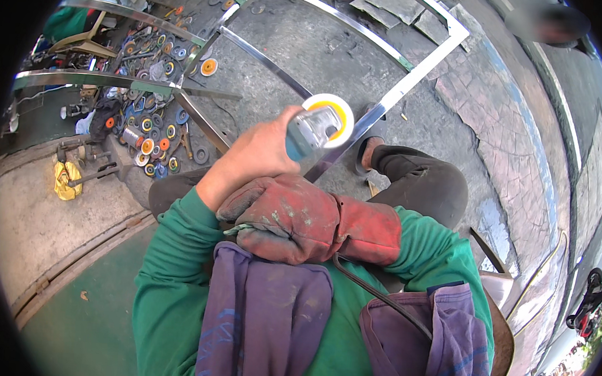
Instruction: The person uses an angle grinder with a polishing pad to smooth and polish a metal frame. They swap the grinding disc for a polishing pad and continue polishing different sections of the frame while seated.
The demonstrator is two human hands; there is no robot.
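My bare left hand [259, 148] is wrapped around the front of an angle grinder [307, 134]. On the grinder sits a round disc [348, 115] with a yellow middle and a whitish rim. It overlaps a shiny metal tube frame [416, 75]; I cannot tell whether they touch. Across my body, my right hand [286, 218] wears a thick, stained red work glove and is closed on the grinder's rear part, which is mostly hidden. A dark power cord [384, 298] runs out from beneath this glove over my green top and the purple cloth.
Many sanding and grinding discs [158, 129] lie scattered on the floor to the left. Nearby is a yellow wrapped item [66, 179] on a concrete ledge. Flat slabs [392, 5] lie at the far side. A blurred person [548, 25] appears at the upper right.
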